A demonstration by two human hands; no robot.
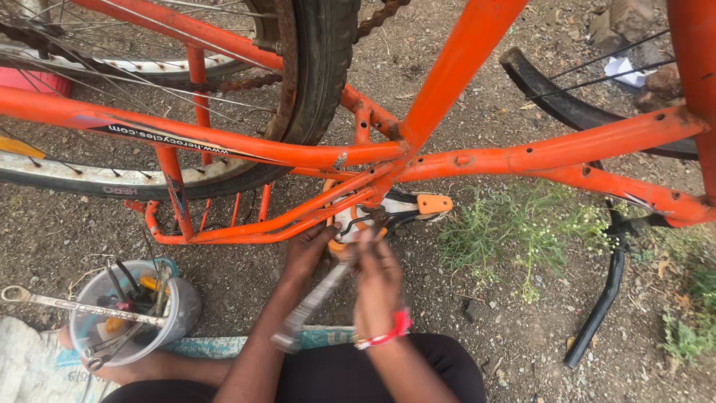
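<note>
Right hand (377, 287) grips spanner (313, 302) beneath crowded frame (447, 160).

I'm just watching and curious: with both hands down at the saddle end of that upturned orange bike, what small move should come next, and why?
Probably steady the tool before turning again. The right hand holds it, blurred, its tip near the saddle clamp, while the left hand braces beside the orange frame. Whether the tip is seated cannot be told.
</note>
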